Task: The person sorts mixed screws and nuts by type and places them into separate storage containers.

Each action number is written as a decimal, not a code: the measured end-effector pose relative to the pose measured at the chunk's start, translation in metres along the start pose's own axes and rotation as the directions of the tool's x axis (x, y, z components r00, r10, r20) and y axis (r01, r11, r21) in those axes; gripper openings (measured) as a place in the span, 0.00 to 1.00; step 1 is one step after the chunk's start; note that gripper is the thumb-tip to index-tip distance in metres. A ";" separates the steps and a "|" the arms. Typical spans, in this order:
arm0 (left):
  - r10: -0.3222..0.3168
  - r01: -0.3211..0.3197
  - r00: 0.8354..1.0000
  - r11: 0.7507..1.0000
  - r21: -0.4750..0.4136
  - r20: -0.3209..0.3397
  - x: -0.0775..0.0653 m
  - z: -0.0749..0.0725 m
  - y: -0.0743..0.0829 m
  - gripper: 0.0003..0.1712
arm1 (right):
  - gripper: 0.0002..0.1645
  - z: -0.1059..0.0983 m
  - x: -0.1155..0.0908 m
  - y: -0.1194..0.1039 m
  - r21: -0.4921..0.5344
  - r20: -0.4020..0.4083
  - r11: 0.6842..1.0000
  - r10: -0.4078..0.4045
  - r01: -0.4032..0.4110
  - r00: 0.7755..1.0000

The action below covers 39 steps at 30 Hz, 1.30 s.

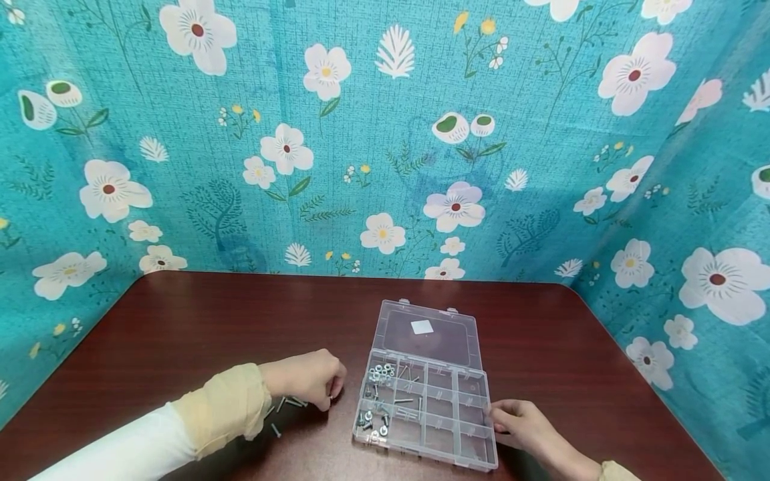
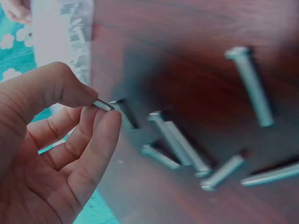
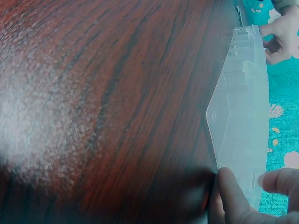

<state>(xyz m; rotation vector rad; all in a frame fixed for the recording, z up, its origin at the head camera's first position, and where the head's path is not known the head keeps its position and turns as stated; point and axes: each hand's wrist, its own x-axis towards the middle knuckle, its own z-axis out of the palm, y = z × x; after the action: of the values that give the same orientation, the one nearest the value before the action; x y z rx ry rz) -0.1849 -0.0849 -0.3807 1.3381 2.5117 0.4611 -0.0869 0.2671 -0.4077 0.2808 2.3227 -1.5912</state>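
My left hand [image 1: 309,379] is just left of the box, over the table. In the left wrist view its thumb and index finger pinch a small metal bolt [image 2: 103,105], most of it hidden by the fingers. Several similar bolts [image 2: 254,88] lie loose on the table below that hand. A clear plastic compartment box [image 1: 439,409] lies with its lid [image 1: 448,341] folded back. Nuts [image 1: 380,371] fill its back left compartment, and short screws [image 1: 368,419] sit in the front left. My right hand [image 1: 522,427] grips the box's right side between thumb and fingers.
The dark wood-grain table [image 1: 240,314] has rounded far corners. A teal flowered cloth [image 1: 337,167] hangs behind it and along both sides. Long thin bolts [image 1: 404,400] lie in the box's second column. A white label [image 1: 422,327] is on the lid.
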 end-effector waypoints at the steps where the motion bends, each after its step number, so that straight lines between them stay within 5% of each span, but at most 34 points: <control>1: 0.005 -0.005 1.000 1.000 -0.006 0.002 0.001 -0.002 0.002 0.12 | 0.26 0.000 0.000 0.000 -0.005 0.001 1.000 -0.002 0.002 1.000; 20: 0.170 -0.170 0.985 0.984 -0.047 -0.007 0.042 -0.019 0.051 0.08 | 0.25 -0.002 0.000 0.002 0.012 0.033 0.999 -0.042 0.042 0.999; 32: 0.214 -0.208 0.973 0.976 -0.070 0.087 0.065 -0.005 0.082 0.08 | 0.24 -0.002 0.000 0.003 0.005 0.036 0.998 -0.060 0.060 0.998; 39: 0.235 -0.232 0.966 0.972 -0.040 0.108 0.066 0.009 0.083 0.08 | 0.24 -0.002 -0.002 0.003 0.004 0.038 0.998 -0.064 0.064 0.997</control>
<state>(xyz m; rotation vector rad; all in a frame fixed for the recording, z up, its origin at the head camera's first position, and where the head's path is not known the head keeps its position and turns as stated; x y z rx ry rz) -0.1553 0.0155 -0.3618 1.6111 2.2613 0.4511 -0.0846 0.2705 -0.4089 0.1773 2.3226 -1.6158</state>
